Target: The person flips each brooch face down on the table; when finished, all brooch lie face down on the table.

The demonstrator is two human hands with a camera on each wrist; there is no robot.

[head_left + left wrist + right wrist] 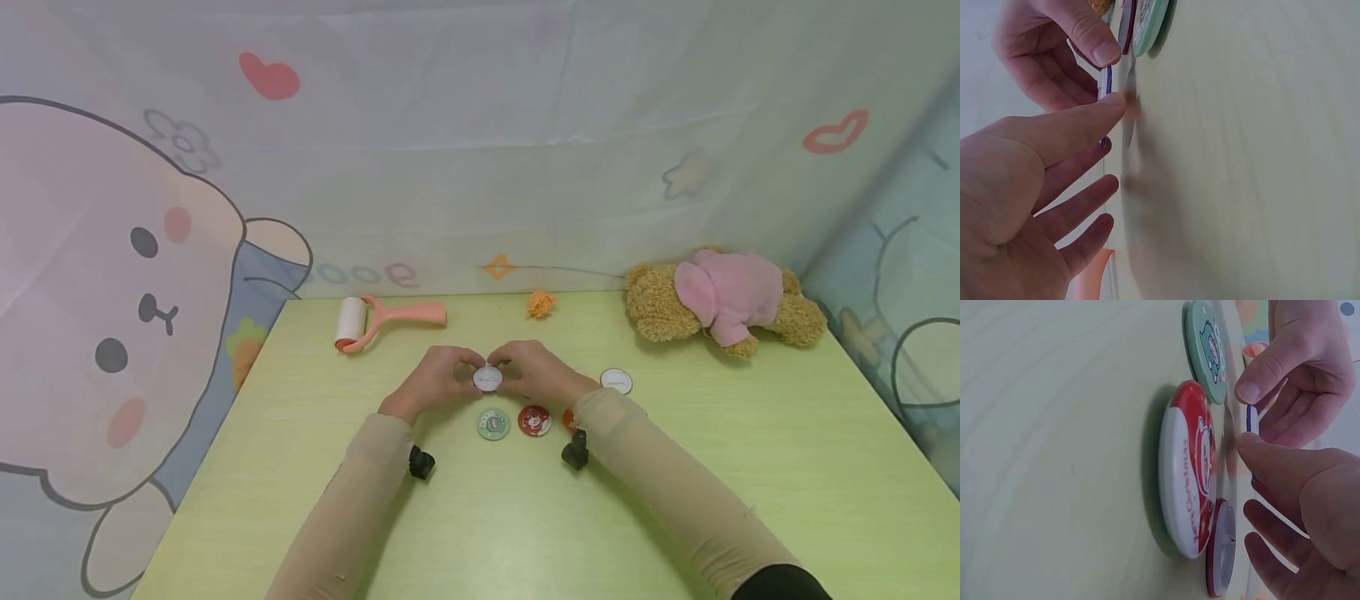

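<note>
The left hand and right hand pinch opposite edges of the badge (white face upward) between thumb and fingers, remaining fingers slightly apart. The badge is just above the table, beyond the green badge.

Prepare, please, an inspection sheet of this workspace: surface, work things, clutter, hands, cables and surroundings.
Surface: table, pale yellow-green.
Job's things: held badge, white side up; green badge, red badge and white badge lie on the table; orange-red badge partly hidden by the right sleeve.
Clutter: pink-handled roller, small orange object and plush bear near the far edge.
Hands: left hand and right hand pinch the held badge from opposite sides.
Cables: nothing seen.
Surroundings: cartoon-printed cloth behind the table.
</note>
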